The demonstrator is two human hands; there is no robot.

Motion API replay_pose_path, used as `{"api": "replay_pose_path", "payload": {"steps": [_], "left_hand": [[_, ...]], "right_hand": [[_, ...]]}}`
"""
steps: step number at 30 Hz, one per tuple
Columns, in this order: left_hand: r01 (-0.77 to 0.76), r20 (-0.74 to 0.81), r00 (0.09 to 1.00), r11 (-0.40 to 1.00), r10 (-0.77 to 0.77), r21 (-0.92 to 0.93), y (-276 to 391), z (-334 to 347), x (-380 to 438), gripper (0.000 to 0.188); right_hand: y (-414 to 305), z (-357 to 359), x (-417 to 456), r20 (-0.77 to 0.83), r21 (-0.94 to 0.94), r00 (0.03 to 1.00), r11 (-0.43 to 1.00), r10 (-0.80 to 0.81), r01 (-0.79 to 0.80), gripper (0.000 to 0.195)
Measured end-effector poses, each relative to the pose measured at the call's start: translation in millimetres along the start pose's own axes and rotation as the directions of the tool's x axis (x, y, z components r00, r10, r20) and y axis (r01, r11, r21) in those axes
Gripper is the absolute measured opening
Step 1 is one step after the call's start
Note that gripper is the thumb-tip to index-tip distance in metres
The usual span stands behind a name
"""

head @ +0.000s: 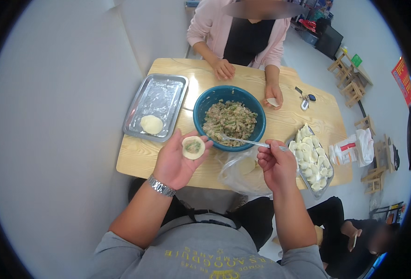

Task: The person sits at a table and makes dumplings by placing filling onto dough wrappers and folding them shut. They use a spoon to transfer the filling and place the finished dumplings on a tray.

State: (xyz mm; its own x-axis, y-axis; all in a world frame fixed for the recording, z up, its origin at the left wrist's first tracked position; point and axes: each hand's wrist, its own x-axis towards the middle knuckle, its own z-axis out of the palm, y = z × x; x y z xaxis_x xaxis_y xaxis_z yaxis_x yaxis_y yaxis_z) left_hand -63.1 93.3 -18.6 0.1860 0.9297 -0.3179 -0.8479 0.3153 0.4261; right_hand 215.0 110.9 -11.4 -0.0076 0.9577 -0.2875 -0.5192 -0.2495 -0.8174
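Note:
On my upturned left hand (174,167) lies a round dumpling wrapper (193,148) with a dab of minced filling (193,145) in its middle. My right hand (278,164) grips the handle of a metal spoon (249,141), whose tip rests in the filling inside a blue bowl (198,120). Left of the bowl, a metal tray (156,97) holds pale round wrappers (151,125). Folded dumplings (306,150) fill another metal tray (317,196) to the right of my right hand. A clear plastic bag (238,178) with round dough inside lies between my hands at the near edge.
Across the wooden table (296,80), a person in a pink jacket (205,24) holds a wrapper (273,102). Keys (305,99) lie at the right. Another person (366,237) sits at lower right. A wall (69,104) stands close on the left; wooden stools (352,92) are beyond the table.

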Motion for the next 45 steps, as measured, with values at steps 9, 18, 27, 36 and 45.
{"api": "replay_pose_path", "payload": {"steps": [9,18,27,36,45], "left_hand": [[0.162,0.063,0.986,0.980,-0.155,-0.119,-7.1,24.2,0.0,0.052],[0.127,0.078,0.990,0.983,-0.117,-0.130,-12.9,19.2,5.9,0.047],[0.092,0.019,0.996,0.995,-0.092,-0.043,-17.4,29.4,0.2,0.043],[0.036,0.042,0.999,0.999,-0.035,-0.033,-18.7,22.0,1.9,0.041],[0.073,0.014,0.997,0.997,-0.073,0.019,-22.1,24.2,-1.3,0.043]], "right_hand": [[13.0,-3.5,-36.1,0.593,-0.371,0.673,0.593,-0.441,0.715,0.011],[20.2,-12.7,-47.3,0.446,-0.274,0.718,0.682,-0.534,0.678,0.012],[35.7,-4.7,-48.3,0.137,-0.052,0.957,0.963,-0.256,0.265,0.018],[12.6,10.7,-53.5,0.012,-0.034,0.972,0.971,-0.235,0.236,0.014],[7.5,21.2,-41.6,-0.056,-0.197,0.983,0.967,-0.177,0.163,0.015]]}}
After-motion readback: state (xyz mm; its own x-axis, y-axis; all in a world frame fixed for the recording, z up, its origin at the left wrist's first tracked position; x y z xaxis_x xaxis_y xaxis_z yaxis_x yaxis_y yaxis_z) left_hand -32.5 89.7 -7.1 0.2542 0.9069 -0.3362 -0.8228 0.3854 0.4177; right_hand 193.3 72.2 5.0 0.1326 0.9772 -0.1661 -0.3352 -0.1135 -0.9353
